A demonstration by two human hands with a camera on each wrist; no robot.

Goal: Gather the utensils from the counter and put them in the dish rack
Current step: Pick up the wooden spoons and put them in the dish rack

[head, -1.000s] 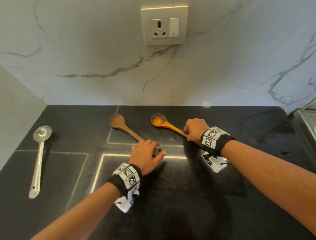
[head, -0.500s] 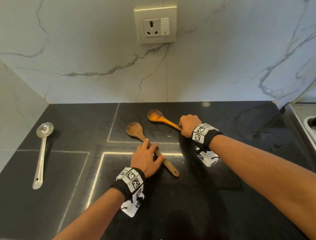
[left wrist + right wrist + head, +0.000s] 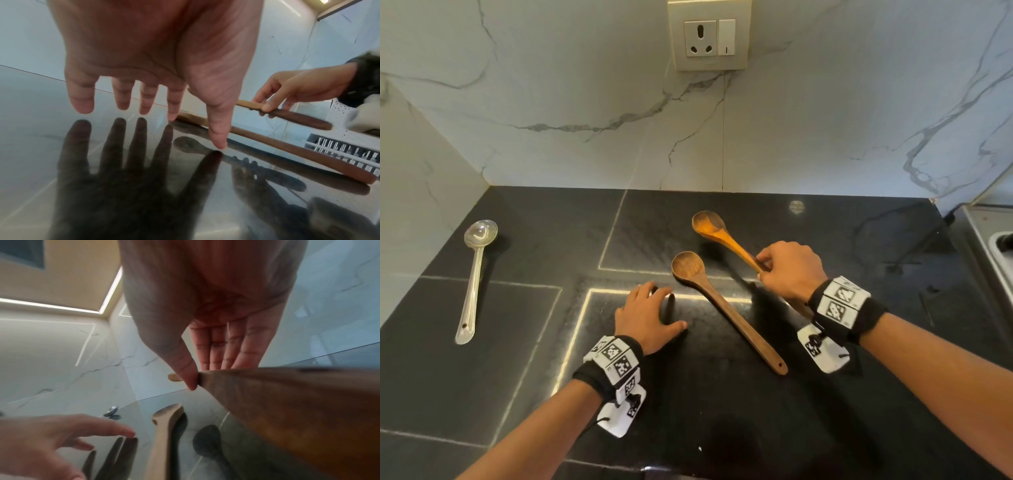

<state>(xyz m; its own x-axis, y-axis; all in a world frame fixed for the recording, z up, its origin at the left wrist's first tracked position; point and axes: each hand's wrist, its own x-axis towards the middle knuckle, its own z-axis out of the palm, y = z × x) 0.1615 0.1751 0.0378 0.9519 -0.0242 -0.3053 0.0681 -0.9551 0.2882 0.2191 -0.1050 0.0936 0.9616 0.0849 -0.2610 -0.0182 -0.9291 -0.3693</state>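
Two wooden spoons are on the black counter [image 3: 756, 428]. My right hand [image 3: 786, 270] pinches the handle of the lighter, orange spoon [image 3: 717, 231] and holds it tilted off the surface; the right wrist view shows the thumb [image 3: 188, 369] on that handle [image 3: 287, 402]. The darker wooden spoon [image 3: 726, 308] lies flat between my hands, also in the left wrist view as the darker spoon [image 3: 298, 152]. My left hand [image 3: 650, 313] hovers spread and empty just left of it. A steel ladle [image 3: 474, 274] lies at the far left.
A marble wall with a power socket [image 3: 710, 34] rises behind the counter. A steel sink edge [image 3: 993, 240] shows at the right. The left wrist view catches a white dish rack [image 3: 345, 151] low on the right.
My left hand has let go of the darker spoon and drawn back to its left. My right hand has lifted the orange spoon's handle off the counter.
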